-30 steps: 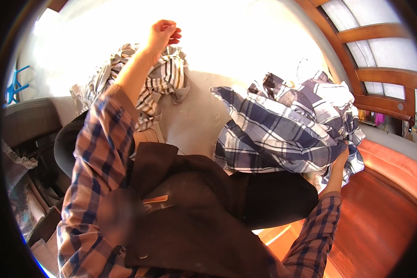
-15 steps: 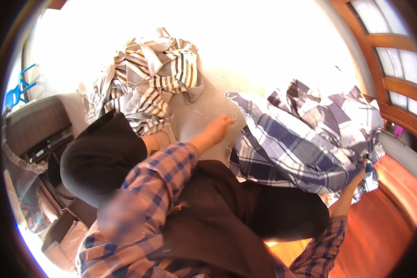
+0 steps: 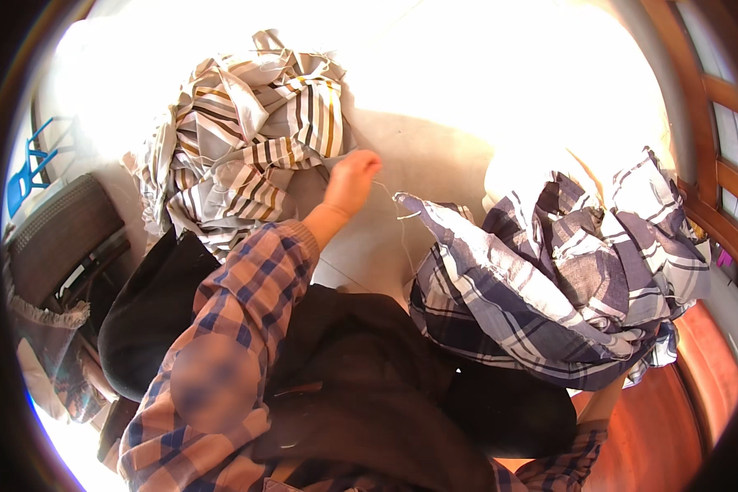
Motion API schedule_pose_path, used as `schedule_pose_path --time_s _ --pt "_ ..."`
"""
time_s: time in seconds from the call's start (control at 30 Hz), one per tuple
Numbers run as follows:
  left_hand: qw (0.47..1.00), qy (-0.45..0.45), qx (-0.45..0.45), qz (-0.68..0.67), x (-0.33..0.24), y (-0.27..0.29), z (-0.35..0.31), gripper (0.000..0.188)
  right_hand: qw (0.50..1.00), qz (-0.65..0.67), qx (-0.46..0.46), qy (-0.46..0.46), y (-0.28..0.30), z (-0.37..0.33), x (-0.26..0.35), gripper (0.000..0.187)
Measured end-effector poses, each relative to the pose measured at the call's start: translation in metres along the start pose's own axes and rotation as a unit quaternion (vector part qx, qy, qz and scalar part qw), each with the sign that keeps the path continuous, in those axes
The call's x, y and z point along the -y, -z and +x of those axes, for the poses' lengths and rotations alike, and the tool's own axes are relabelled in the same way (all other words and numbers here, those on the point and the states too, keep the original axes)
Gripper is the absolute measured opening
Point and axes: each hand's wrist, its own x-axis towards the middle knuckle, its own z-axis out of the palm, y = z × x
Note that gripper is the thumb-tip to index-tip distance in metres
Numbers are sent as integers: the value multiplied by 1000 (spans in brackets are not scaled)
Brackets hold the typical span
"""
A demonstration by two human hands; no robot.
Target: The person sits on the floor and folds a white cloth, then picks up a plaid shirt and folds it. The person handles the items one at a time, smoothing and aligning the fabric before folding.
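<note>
Thread [image 3: 398,215] | left hand [image 3: 353,182] pinching (taut) | blue plaid cloth [image 3: 549,287] frayed edge

Floor [image 3: 435,164]: pale surface lying across the centre, glaring white toward 12 o'clock.
Light: strong sun washing out the upper middle from 11 to 1 o'clock.
Window frame [image 3: 717,107]: brown wood bending along the rim at 2 to 3 o'clock.
Wood surface [image 3: 672,410]: reddish, shining at 4 o'clock.
Chair [image 3: 57,238]: dark seat sitting at 9 o'clock.
Blue object [image 3: 26,168]: showing at 10 o'clock, too small to tell.
</note>
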Motion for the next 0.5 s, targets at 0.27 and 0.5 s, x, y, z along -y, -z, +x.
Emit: schedule_pose_path --time_s 0.27,0.5 --pt "975 18 19 221 42 -16 -80 12 999 26 16 16 -7 4 4 42" --pt "988 -82 -134 6 -82 47 84 14 991 120 44 27 -14 1 4 41"
